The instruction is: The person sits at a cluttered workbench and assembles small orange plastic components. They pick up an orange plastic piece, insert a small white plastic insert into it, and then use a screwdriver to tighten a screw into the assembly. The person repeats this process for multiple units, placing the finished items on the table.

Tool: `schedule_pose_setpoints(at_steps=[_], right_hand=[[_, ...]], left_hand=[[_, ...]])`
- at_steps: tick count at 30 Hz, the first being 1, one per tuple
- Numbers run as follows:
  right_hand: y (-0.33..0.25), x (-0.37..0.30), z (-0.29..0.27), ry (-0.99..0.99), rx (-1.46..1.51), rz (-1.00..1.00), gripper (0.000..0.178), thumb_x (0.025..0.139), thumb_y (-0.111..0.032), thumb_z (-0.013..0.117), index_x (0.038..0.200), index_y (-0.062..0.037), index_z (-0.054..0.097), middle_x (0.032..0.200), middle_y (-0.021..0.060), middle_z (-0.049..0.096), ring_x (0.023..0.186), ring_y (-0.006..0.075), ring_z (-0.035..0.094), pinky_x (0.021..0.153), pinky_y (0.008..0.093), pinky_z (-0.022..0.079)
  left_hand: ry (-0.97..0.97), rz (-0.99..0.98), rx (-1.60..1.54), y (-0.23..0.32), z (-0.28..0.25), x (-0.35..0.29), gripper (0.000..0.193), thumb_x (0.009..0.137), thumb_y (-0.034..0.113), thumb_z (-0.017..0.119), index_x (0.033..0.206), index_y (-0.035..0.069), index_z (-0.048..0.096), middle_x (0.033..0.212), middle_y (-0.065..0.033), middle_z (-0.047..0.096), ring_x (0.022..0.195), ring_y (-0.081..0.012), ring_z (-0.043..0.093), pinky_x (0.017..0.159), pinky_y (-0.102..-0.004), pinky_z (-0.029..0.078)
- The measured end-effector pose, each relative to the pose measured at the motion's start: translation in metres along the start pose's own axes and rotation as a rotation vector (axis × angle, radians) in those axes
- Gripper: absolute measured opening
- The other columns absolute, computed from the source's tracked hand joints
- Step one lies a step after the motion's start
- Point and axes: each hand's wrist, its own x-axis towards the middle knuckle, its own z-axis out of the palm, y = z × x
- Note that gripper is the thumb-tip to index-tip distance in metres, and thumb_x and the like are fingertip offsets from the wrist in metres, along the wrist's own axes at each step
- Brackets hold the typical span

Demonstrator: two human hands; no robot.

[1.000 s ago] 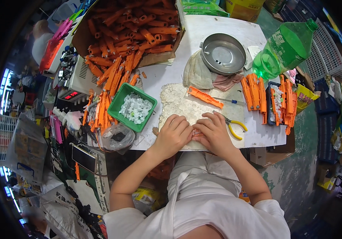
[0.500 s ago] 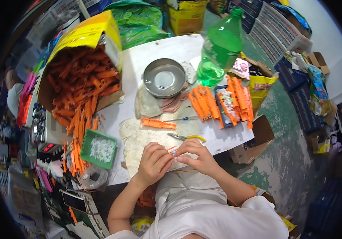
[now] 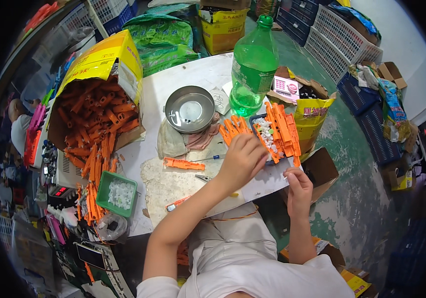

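just past table edge point(image 3: 266, 186), right hand point(image 3: 299, 187); left hand point(image 3: 243, 160) by orange pieces point(image 3: 235, 128)

Lettering (blurry) on sack point(image 3: 161, 37), bottle point(image 3: 251, 69), carton point(image 3: 99, 54)

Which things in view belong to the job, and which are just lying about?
Likely in the job:
- orange parts beside the left hand
- white pieces between them
- green tub
- pliers

Seemingly just lying about:
- green bottle
- pink-and-white box
- green sack

Small white pieces point(image 3: 266, 133) lie loosely heaped in the dark tray point(image 3: 258, 117); slender orange plastic shells point(image 3: 285, 130) flank it left and right.
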Motion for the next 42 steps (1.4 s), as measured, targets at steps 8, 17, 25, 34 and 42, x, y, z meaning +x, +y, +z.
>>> schedule_pose_setpoints(at_steps=[8,17,25,34,42], right_hand=[[0.0,-0.021,0.002,0.059,-0.175,-0.03,0.006,0.084,-0.003,0.059,0.081,0.0018,0.059,0.088,0.0034,0.055,0.084,0.0118,0.05,0.08,0.0249,0.039],[0.017,-0.022,0.027,-0.165,-0.407,-0.077,0.008,0.086,-0.003,0.059,0.081,0.0012,0.054,0.086,0.0036,0.048,0.083,0.0121,0.045,0.079,0.024,0.036],[0.023,-0.033,0.103,-0.367,-0.396,-0.099,0.008,0.084,-0.004,0.061,0.082,0.001,0.055,0.086,0.0049,0.05,0.083,0.0145,0.046,0.079,0.0249,0.036],[0.026,-0.054,0.122,-0.465,-0.479,-0.083,0.011,0.084,-0.006,0.063,0.08,0.0007,0.055,0.084,0.0054,0.05,0.081,0.0142,0.047,0.077,0.0246,0.037],[0.026,-0.055,0.121,-0.451,-0.49,-0.06,0.011,0.084,-0.007,0.064,0.08,0.0011,0.057,0.083,0.0056,0.051,0.081,0.0147,0.048,0.076,0.0244,0.038]], left_hand=[[0.015,0.03,0.562,-0.019,0.019,-0.001,0.023,0.074,0.022,0.069,0.087,0.004,0.062,0.099,-0.0101,0.057,0.107,-0.0287,0.05,0.096,-0.0454,0.036],[0.155,-0.429,0.581,-0.009,-0.177,-0.147,0.02,0.07,0.012,0.074,0.088,0.008,0.066,0.094,-0.0084,0.058,0.101,-0.0296,0.052,0.09,-0.0419,0.04],[-0.031,-0.755,0.942,-0.015,-0.294,-0.205,0.012,0.07,0.011,0.073,0.08,0.007,0.068,0.089,-0.007,0.055,0.099,-0.0269,0.05,0.091,-0.0408,0.037],[-0.267,-0.692,0.781,-0.021,-0.295,-0.2,0.013,0.068,0.012,0.073,0.08,0.007,0.069,0.089,-0.0059,0.054,0.102,-0.0254,0.048,0.093,-0.039,0.036],[-0.388,-0.672,0.835,-0.026,-0.301,-0.201,0.009,0.07,0.011,0.069,0.079,0.007,0.069,0.088,-0.006,0.054,0.1,-0.0244,0.048,0.094,-0.0381,0.036]])
